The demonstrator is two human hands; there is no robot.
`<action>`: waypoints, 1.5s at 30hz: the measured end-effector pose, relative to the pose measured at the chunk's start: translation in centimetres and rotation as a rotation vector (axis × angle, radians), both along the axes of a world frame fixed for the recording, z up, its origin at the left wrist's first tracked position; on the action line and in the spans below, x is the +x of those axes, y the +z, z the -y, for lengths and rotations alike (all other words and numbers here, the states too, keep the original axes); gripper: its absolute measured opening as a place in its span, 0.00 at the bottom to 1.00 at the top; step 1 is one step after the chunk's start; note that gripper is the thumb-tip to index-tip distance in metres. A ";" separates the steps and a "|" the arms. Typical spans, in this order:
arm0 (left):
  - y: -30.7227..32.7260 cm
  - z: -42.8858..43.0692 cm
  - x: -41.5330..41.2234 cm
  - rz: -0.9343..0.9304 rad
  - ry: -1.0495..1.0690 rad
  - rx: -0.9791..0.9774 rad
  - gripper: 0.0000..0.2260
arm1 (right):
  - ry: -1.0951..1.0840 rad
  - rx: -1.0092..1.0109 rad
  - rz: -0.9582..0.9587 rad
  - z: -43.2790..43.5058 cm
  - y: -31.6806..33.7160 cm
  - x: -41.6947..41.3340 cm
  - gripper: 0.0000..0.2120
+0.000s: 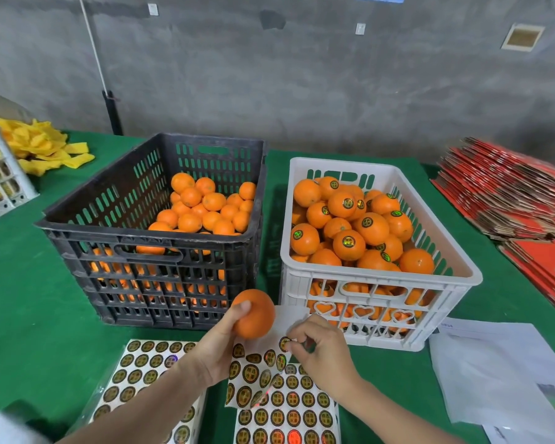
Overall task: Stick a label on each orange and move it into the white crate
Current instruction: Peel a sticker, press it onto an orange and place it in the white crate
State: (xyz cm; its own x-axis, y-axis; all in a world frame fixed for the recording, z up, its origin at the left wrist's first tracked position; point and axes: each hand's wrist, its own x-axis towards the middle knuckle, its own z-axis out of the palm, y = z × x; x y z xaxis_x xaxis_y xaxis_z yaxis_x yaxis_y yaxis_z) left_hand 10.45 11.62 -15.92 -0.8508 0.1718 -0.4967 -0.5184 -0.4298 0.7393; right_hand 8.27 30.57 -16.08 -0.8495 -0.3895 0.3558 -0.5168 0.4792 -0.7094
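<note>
Head view: a person labels fruit at a green table (29,299).
Sticker sheets (289,408): lying nearest, under the forearms, handy for peeling.
Right hand (321,354): thumb and forefinger pinch one label (285,343) at the top of the curled sheet.
Left hand (217,350): fingers wrapped round a bare orange (255,315), held up beside the label, apparently ready for sticking.
Black crate (141,240): behind the left hand, holding unlabelled oranges (205,206).
White crate (382,274): behind the right hand, nearly full of labelled oranges (349,244). Its near wall stands in the way, so the orange likely goes over the rim.
Beyond: white papers (494,363) right, red cartons (510,200) far right, yellow foam sleeves (39,145) far left.
</note>
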 end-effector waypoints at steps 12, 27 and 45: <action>1.0 0.1 0.0 0.154 -0.042 -0.131 0.40 | 0.168 -0.220 0.373 -0.6 6.7 -0.4 0.07; 2.6 -0.4 0.5 -0.125 -0.185 0.050 0.45 | 0.145 -0.353 0.712 0.9 8.9 -0.8 0.12; 2.7 0.6 0.2 -0.223 -0.338 0.142 0.33 | 0.050 -0.116 0.299 1.7 7.0 0.2 0.14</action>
State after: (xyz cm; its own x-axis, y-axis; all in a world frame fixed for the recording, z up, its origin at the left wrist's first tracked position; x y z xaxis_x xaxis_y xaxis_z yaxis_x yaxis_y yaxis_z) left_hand 10.69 11.06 -13.26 -0.8187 0.5131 -0.2579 -0.4816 -0.3688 0.7950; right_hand 8.50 28.83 -9.06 -0.9040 -0.4049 0.1375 -0.2978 0.3652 -0.8820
